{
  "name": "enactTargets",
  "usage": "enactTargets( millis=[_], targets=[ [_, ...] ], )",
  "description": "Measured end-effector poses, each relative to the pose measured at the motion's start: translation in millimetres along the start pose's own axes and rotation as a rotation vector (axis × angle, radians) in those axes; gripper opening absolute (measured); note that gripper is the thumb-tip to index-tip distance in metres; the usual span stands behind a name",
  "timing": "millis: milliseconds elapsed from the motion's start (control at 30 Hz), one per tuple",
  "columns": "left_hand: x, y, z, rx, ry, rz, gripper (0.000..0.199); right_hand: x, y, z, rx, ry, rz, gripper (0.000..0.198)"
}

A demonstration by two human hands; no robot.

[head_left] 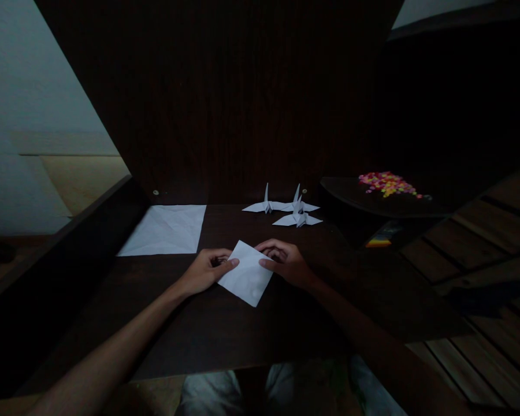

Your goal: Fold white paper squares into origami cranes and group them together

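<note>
A square of white paper (247,277) is held up over the dark desk, turned so that one corner points towards me. My left hand (205,269) pinches its left side, thumb on top and fingers underneath. On the opposite side my right hand (288,263) grips it the same way, with its fingers curled behind the sheet. Beyond the hands stand white folded paper cranes: one at the left (266,205), another in front (298,218), and one partly hidden behind that. A larger white sheet (167,230) lies flat at the back left.
The dark wooden desk (190,335) has a raised side board (65,237) at left and a tall back panel (225,98). At right, a curved shelf (342,190) bears a heap of small colourful pieces (390,184). Slatted wood (494,231) shows farther right.
</note>
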State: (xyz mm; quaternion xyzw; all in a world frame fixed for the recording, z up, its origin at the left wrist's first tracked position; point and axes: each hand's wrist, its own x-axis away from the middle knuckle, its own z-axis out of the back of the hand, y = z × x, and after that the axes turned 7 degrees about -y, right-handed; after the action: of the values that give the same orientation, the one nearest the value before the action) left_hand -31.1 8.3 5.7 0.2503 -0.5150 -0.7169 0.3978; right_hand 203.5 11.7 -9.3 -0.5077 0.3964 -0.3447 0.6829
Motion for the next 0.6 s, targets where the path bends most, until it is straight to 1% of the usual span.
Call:
enactTargets(
  millis=[100, 200, 267, 333, 433, 500, 600],
  targets=[
    [1.2, -1.9, -3.0, 0.067, -0.048, -0.010, 0.030, -0.5, -3.9, 3.7, 0.047, -0.014, -0.102, 0.033],
    [2.7, -3.6, -6.1, 0.108, -0.138, -0.009, 0.029, -0.1, -7.1, 3.9, -0.008, -0.083, -0.191, 0.032],
    [4.1, -3.1, -8.8, 0.130, -0.206, -0.008, 0.029, 0.5, -9.3, 1.4, -0.059, -0.122, -0.223, 0.033],
    [5.4, -1.4, -12.0, 0.157, -0.259, 0.003, 0.029, 1.0, -11.1, -2.4, -0.076, -0.151, -0.235, 0.032],
    [6.4, 1.4, -16.5, 0.178, -0.287, 0.021, 0.028, 1.6, -11.3, -7.4, -0.057, -0.170, -0.235, 0.026],
    [6.1, 1.9, -18.3, 0.176, -0.284, 0.028, 0.028, 1.7, -9.7, -9.0, -0.046, -0.151, -0.218, 0.023],
    [4.7, 0.5, -18.4, 0.157, -0.241, 0.042, 0.029, 0.8, -6.5, -8.8, -0.016, -0.071, -0.165, 0.021]
  ],
)
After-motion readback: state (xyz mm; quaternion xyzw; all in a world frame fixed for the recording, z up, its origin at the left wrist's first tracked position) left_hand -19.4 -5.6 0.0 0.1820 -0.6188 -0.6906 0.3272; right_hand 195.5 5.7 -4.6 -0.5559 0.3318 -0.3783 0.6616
